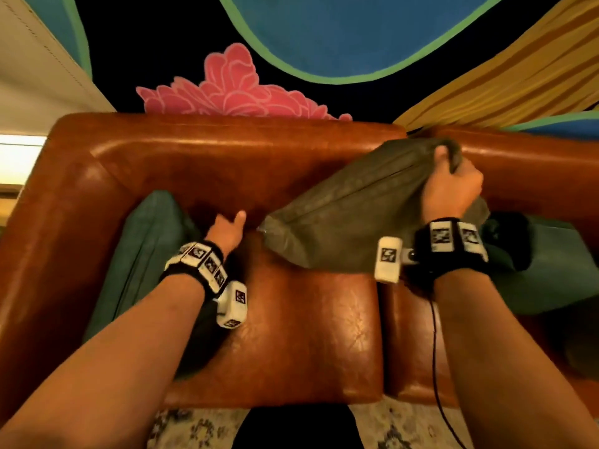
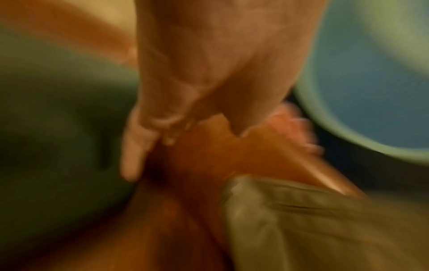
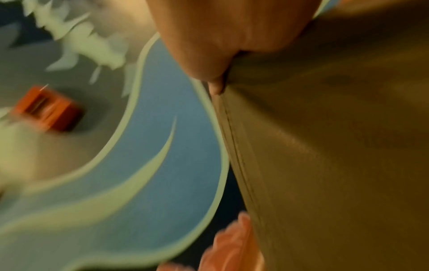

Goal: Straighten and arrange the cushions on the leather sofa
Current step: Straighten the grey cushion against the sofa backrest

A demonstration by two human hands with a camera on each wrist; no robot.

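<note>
An olive-grey cushion [image 1: 350, 209] hangs tilted over the brown leather sofa [image 1: 291, 335], lifted by its upper corner. My right hand [image 1: 452, 179] grips that corner, fingers curled round the fabric; the right wrist view shows the thumb pinching the cushion [image 3: 336, 146] at its seam. My left hand [image 1: 227, 226] hovers between a dark green cushion [image 1: 142, 254] leaning in the sofa's left corner and the olive cushion's lower corner, holding nothing. In the blurred left wrist view its fingers [image 2: 134, 154] hang loosely beside the green cushion [image 2: 58, 128], with the olive cushion [image 2: 313, 229] at lower right.
Another teal cushion [image 1: 551, 280] lies on the right seat, with a dark furry thing [image 1: 505, 241] on it. A painted wall [image 1: 324, 34] with a pink flower [image 1: 233, 89] rises behind the backrest. A patterned rug [image 1: 194, 429] lies at the sofa's front edge.
</note>
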